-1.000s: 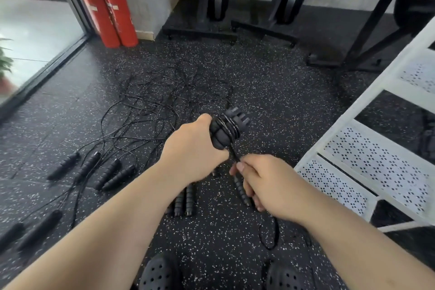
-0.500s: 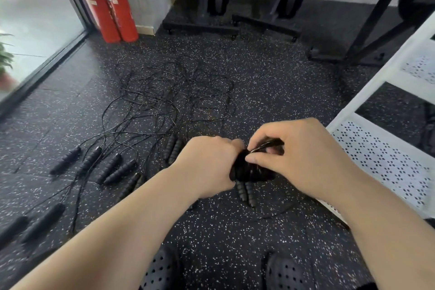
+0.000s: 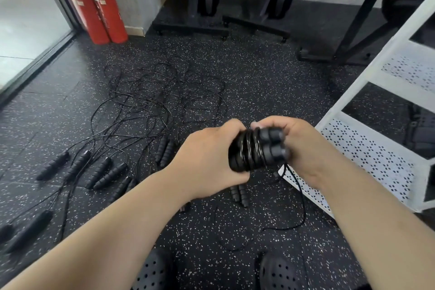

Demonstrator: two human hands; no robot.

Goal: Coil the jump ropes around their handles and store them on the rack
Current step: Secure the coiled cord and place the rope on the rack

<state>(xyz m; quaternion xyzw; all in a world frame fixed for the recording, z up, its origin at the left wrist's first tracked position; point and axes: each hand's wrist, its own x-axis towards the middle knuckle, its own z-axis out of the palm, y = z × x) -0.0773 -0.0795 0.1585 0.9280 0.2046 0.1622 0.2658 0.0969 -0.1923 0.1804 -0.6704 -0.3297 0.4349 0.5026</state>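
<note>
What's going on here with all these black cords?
A person is coiling a jump rope around its two handles. The left hand grips the coiled rope, the right hand holds the handle ends, and a loose tail hangs down. Other jump ropes lie tangled on the floor beside the white rack.

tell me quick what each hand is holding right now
Left hand: closed on the coiled jump rope.
Right hand: closed on its handle ends.
</note>
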